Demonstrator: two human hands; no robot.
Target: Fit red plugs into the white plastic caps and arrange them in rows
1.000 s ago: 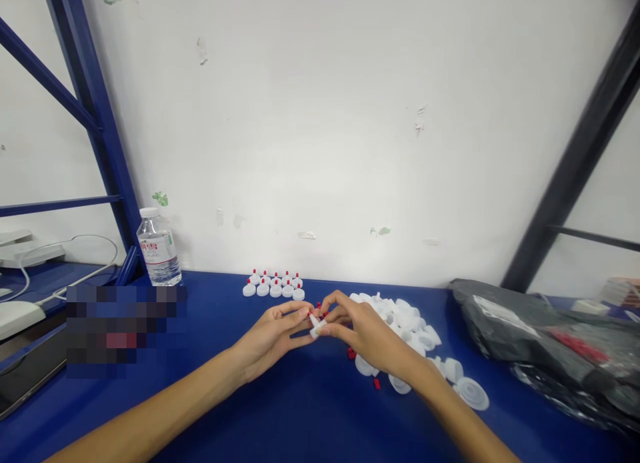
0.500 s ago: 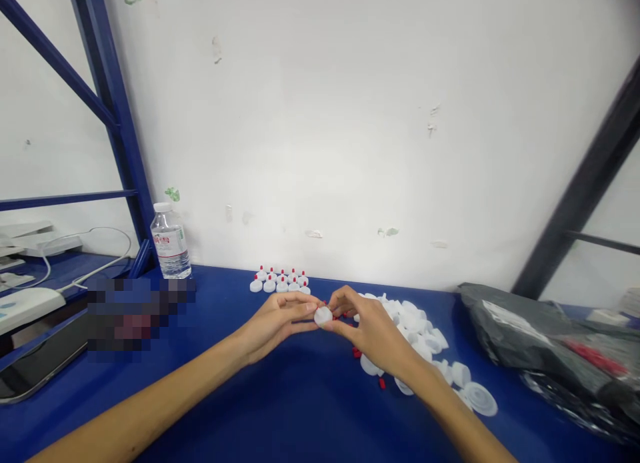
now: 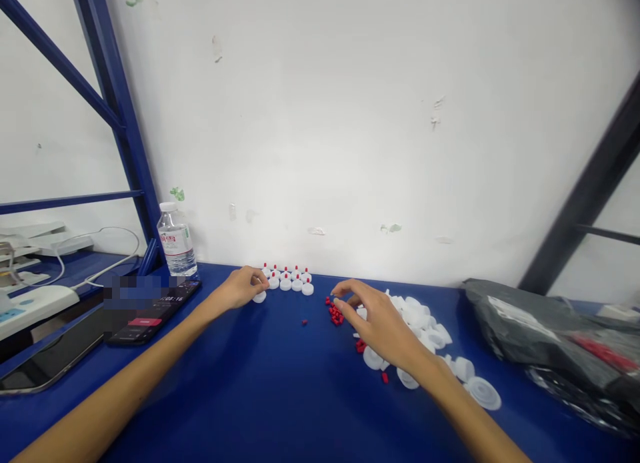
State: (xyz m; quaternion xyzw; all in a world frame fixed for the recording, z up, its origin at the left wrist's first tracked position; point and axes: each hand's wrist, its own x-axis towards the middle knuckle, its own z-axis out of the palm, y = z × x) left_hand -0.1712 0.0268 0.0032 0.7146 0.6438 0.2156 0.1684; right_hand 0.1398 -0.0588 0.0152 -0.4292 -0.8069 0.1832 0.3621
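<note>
From afar I'm guiding the left hand (image 3: 242, 287), just parted from the right hand (image 3: 379, 317) and pinching a white cap (image 3: 259, 297), in beside the red-tipped caps (image 3: 285, 285), apparently adding another finished piece, while the right is hovering, fingers apart, by loose red tips (image 3: 336, 315).

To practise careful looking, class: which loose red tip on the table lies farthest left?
The red tip lying alone between left hand and right hand; the other loose tips all lie farther right.
</note>
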